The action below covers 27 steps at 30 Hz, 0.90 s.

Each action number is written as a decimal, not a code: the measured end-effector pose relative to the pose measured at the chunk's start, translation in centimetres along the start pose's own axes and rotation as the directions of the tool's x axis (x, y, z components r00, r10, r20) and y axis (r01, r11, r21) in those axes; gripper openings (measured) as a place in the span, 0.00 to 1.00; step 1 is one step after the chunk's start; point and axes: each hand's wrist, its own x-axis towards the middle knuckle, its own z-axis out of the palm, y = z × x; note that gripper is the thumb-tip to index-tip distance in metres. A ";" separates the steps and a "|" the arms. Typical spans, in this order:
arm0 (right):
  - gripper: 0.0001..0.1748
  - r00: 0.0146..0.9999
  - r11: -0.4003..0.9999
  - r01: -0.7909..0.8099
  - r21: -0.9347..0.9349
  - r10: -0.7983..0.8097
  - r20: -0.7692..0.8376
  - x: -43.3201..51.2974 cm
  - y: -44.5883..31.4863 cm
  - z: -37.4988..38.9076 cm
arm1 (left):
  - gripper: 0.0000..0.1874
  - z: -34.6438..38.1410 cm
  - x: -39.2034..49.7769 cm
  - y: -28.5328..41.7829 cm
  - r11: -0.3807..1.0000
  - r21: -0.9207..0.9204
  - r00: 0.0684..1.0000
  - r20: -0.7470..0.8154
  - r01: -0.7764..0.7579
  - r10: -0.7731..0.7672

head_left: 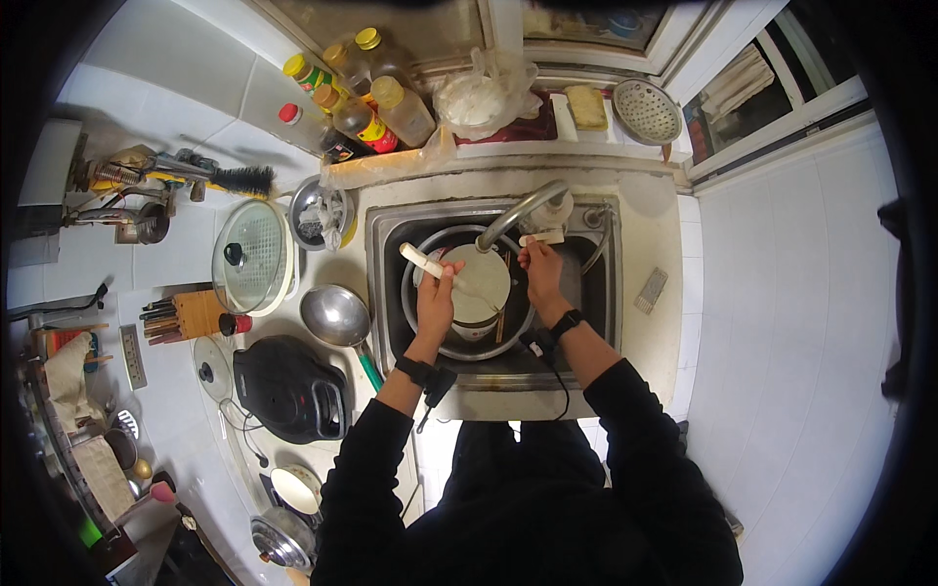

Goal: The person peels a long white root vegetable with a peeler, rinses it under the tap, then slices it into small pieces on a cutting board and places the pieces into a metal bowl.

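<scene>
My left hand is closed around a pale-handled utensil, whose thin far end reaches over a round white dish. The dish lies in a large metal basin within the steel sink. Just right of the basin's upper part, my right hand pinches a small pale, flat piece; its exact kind cannot be told. The curved faucet arches between my hands, its spout above the dish. Chopsticks lean in the basin beside the dish.
A metal ladle, a black electric griddle, a knife block and a glass lid stand on the left. Sauce bottles and a skimmer are behind the sink. A small grater-like metal piece lies on the right.
</scene>
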 end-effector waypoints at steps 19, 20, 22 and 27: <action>0.09 0.687 -0.006 0.685 -0.729 -0.327 0.649 -10.5 0.5 -2.2 | 0.13 -3.2 -3.0 4.6 0.899 -0.437 0.988 -0.145 -0.022 -0.046; 0.08 0.701 -0.068 0.662 -0.746 -0.296 0.649 -11.2 0.3 -2.6 | 0.14 -3.6 -3.1 4.2 0.903 -0.425 0.981 -0.139 0.064 -0.135; 0.06 0.767 -0.160 0.580 -0.799 -0.224 0.601 -13.1 0.4 -3.9 | 0.16 -3.9 -3.9 2.9 0.849 -0.477 0.957 -0.050 0.229 -0.287; 0.08 0.799 -0.080 0.399 -0.913 -0.457 0.390 -20.0 2.0 -10.6 | 0.20 -0.5 -7.8 -1.5 0.779 -0.427 0.884 0.137 0.459 -0.446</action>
